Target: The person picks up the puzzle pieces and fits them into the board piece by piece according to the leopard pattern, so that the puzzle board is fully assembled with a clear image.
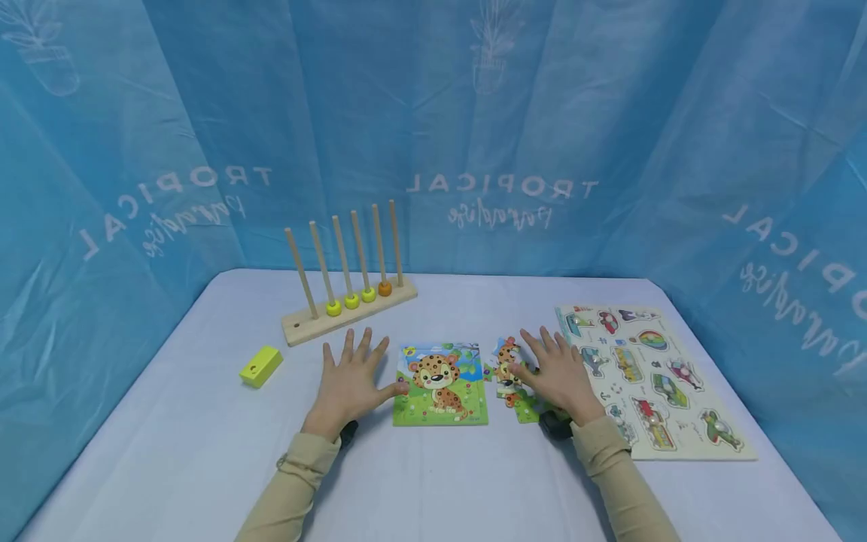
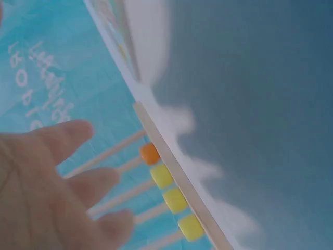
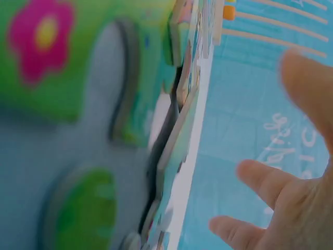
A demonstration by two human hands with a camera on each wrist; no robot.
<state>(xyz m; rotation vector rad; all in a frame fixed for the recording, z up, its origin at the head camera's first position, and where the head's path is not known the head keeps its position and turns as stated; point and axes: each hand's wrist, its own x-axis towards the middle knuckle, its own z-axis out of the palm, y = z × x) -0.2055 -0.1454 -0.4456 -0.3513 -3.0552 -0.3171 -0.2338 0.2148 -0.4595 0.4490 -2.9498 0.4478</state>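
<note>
In the head view my left hand [image 1: 348,388] is spread with fingers straight, just left of a square leopard picture board [image 1: 440,385]. Its thumb tip overlaps the board's left edge; whether it touches cannot be told. My right hand [image 1: 558,376], also spread, hovers over a loose pile of jigsaw pieces [image 1: 506,369] and hides part of it. Neither hand holds anything. The right wrist view shows thick puzzle pieces [image 3: 135,88] close up, one with a pink flower, beside the fingers [image 3: 265,179]. In the left wrist view the fingers [image 2: 67,138] are apart, before the peg rack's beads [image 2: 161,176].
A wooden peg rack [image 1: 311,324] with yellow and orange beads stands at the back left. A yellow block [image 1: 260,366] with holes lies left of my left hand. At the right lies a white knob-puzzle board [image 1: 643,384] with vehicle pictures. Blue curtains [image 1: 433,135] enclose the white table [image 1: 420,482].
</note>
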